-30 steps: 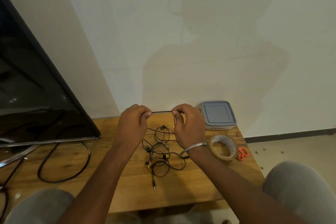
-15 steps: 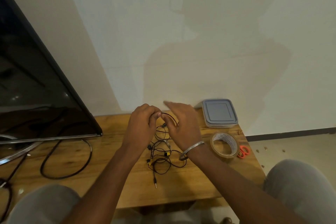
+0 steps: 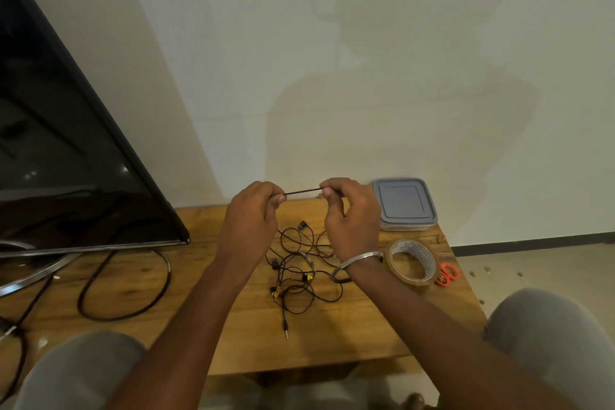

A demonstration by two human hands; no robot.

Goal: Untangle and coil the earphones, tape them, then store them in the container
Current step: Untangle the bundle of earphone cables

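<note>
A short stretch of black earphone cable (image 3: 303, 191) is held taut and nearly level between the two hands, raised above the wooden table (image 3: 213, 336). One end is pinched by the left hand (image 3: 251, 220) between thumb and curled fingers, and the other end is pinched in the same way by the right hand (image 3: 352, 216), on whose wrist a silver bangle (image 3: 357, 264) is worn. The rest of the earphones (image 3: 299, 273) is seen lying in a loose tangle on the table below and between the hands, with yellow-marked parts in the middle and the jack plug (image 3: 285, 331) pointing toward the near edge. A lidded grey container (image 3: 404, 204) is placed at the far right of the table, against the wall. A roll of tape (image 3: 412, 261) is set just near of it, and orange scissors (image 3: 447, 274) are found just right of the roll. A dark screen (image 3: 66, 156) is stood at the left, with a thick black cable (image 3: 123, 289) looped on the table in front of it.
</note>
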